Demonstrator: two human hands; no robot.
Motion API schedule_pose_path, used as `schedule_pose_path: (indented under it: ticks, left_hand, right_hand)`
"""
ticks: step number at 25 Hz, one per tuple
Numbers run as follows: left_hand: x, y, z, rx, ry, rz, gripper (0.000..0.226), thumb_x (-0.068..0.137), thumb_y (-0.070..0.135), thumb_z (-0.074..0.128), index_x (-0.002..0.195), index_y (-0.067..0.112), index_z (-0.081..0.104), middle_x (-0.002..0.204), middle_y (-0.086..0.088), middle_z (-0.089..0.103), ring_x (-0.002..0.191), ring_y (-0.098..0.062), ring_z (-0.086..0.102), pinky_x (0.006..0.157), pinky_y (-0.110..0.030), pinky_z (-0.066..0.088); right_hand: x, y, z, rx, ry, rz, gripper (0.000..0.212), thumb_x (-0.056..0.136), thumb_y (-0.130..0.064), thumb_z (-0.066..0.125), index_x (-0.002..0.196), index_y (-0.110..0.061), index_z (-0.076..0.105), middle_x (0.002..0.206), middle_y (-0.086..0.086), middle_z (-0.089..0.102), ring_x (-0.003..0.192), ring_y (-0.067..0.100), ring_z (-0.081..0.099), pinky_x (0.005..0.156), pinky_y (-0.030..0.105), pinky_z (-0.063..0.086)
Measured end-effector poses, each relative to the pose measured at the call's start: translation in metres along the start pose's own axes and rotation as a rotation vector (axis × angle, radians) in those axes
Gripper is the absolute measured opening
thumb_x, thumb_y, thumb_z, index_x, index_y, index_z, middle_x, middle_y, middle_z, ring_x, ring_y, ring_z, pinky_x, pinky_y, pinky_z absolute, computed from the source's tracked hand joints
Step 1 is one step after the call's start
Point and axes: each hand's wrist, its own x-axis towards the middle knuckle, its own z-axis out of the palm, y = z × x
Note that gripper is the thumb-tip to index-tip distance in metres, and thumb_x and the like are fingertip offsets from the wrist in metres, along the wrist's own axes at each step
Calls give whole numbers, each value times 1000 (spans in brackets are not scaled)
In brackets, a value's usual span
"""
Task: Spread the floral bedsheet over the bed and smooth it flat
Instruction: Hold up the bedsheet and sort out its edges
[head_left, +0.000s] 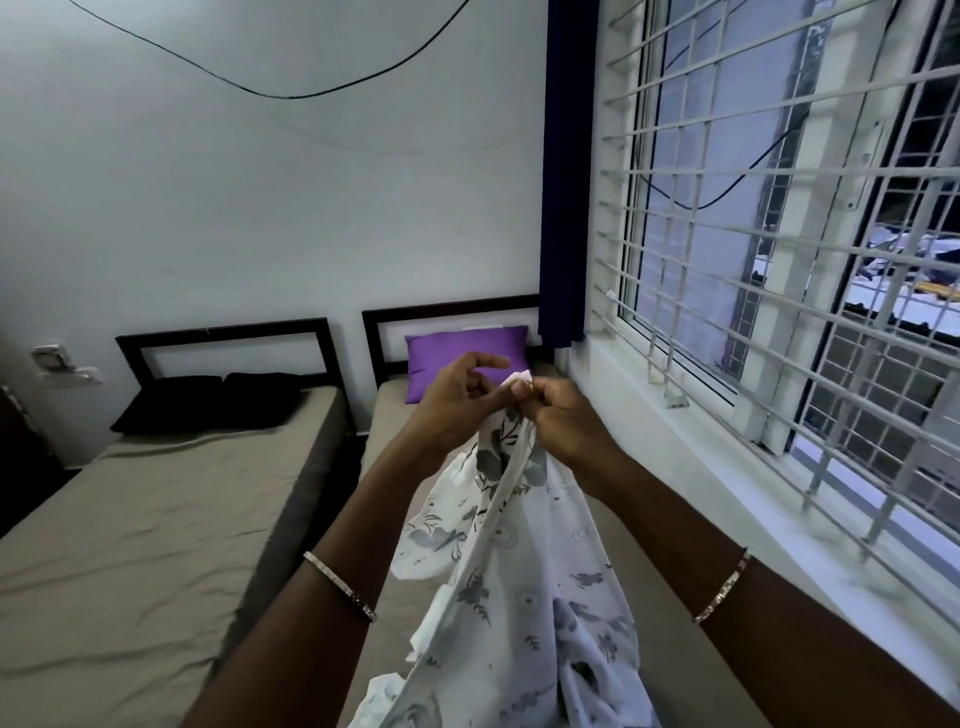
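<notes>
**Finding the corner before the throw**

The floral bedsheet (511, 582) is bunched, hanging in a twisted column from both hands down to the bottom of the view, above the bed (384, 415) beside the window (779, 260). None of it lies flat on the mattress yet, so the spreading looks barely begun.

Both hands meet at the top of the cloth. The right hand (566, 421) is closed, pinching what seems to be a corner or hem between its fingertips. The left hand (457, 402) has thumb and forefinger at the same spot, its other fingers loosely open; how firmly it grips cannot be told.

To do this step well, the hands should probably work apart along one edge until each holds a separate corner, letting the twist drop out. Only then is a lift and billow toward the purple pillow (467, 358) likely to land the cloth square. Throwing while it is twisted risks a heap needing more tugging. The second bed (156, 519) to the left, with its dark pillows (208, 405), is not involved.
</notes>
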Motion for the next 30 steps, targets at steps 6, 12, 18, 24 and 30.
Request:
schedule_pose_path:
  ticks: [6, 12, 18, 24, 30]
  left_hand:
    - [-14, -12, 36, -126, -69, -130, 46, 85, 16, 71, 123, 14, 46, 109, -20, 69, 89, -23, 69, 71, -31, 58]
    - [-21, -12, 61, -216, -36, -103, 50, 83, 34, 68, 126, 18, 47, 101, -10, 75, 88, -24, 73, 73, -36, 60]
    - [-10, -7, 54, -146, -188, -70, 41, 85, 33, 64, 119, 10, 56, 105, -21, 70, 95, -39, 67, 85, -49, 54]
    - [-6, -23, 36, 71, -63, 7, 53, 70, 56, 76, 98, 14, 63, 86, -19, 70, 69, -22, 59, 59, -40, 47]
    - [-11, -47, 21, 44, 20, -77, 68, 54, 67, 81, 88, 10, 64, 88, -30, 68, 71, -25, 60, 63, -47, 50]
  right_hand:
    - [20, -20, -32, -41, 212, -34, 32, 99, -30, 49, 92, -2, 65, 88, 21, 70, 73, 22, 62, 74, 43, 55]
    - [27, -30, -73, 77, 111, -76, 25, 100, -23, 48, 96, -7, 67, 81, 5, 62, 78, 14, 56, 75, 27, 47]
    - [35, -43, -92, 102, -77, -136, 25, 100, -20, 49, 86, -9, 65, 76, 7, 56, 73, 15, 51, 73, 25, 45]
    - [37, -54, -107, 145, -24, -142, 27, 100, -17, 47, 79, -13, 64, 71, 4, 56, 68, 14, 53, 66, 25, 47]
    - [41, -56, -115, 78, 59, -143, 28, 100, -19, 48, 78, -15, 65, 68, 3, 60, 65, 18, 58, 61, 28, 51]
